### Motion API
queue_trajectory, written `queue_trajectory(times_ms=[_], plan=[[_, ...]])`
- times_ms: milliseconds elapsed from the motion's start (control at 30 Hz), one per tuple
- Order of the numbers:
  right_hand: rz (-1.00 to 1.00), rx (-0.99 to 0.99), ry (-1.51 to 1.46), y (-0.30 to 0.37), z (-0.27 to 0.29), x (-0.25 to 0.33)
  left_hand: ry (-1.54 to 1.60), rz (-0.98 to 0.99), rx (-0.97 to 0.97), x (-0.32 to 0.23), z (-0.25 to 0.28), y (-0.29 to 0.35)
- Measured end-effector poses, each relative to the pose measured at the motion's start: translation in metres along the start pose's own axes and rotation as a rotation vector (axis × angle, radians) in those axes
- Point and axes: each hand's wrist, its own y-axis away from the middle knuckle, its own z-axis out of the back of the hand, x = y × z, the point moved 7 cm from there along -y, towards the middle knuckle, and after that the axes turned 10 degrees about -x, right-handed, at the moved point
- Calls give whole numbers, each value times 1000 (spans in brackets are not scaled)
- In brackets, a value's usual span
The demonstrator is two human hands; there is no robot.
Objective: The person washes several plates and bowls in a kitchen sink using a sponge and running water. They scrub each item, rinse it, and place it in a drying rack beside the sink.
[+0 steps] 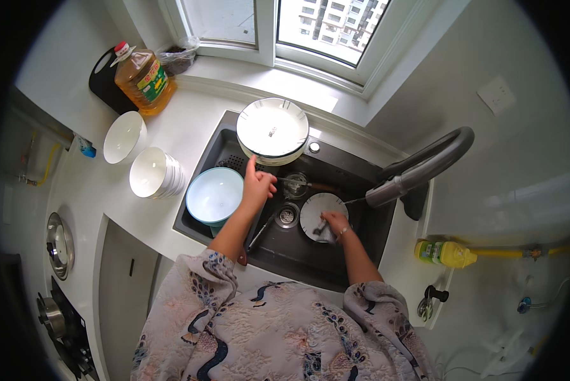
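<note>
My right hand (336, 223) is closed on a greyish-white cloth (324, 232), pressed against a small white plate (312, 207) in the dark sink (298, 263). What looks like thin water runs from the grey faucet (418, 171) toward that plate. My left hand (257, 188) holds nothing; its index finger reaches to the near rim of stacked white plates (273, 124), the other fingers loosely bent. Whether the fingertip touches the rim I cannot tell. Beside my left wrist a light-blue-rimmed bowl (214, 195) sits over the sink's left part. A glass-like item (294, 185) lies between my hands.
Left of the sink stand a stack of white bowls (151, 173), a single white bowl (125, 138) and a large oil bottle (146, 79). A yellow bottle (447, 253) and scissors (425, 309) are at the right. The window (329, 32) is behind the sink.
</note>
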Motion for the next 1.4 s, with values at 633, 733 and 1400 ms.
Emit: queue_trajectory(times_ms=[633, 733, 1400], plan=[[-531, -303, -94, -34, -8, -233, -336, 447, 285, 91, -33, 87], [-477, -328, -69, -30, -2, -217, -345, 449, 299, 101, -31, 93], [-52, -444, -156, 80, 65, -47, -191, 780, 306, 172, -61, 123]])
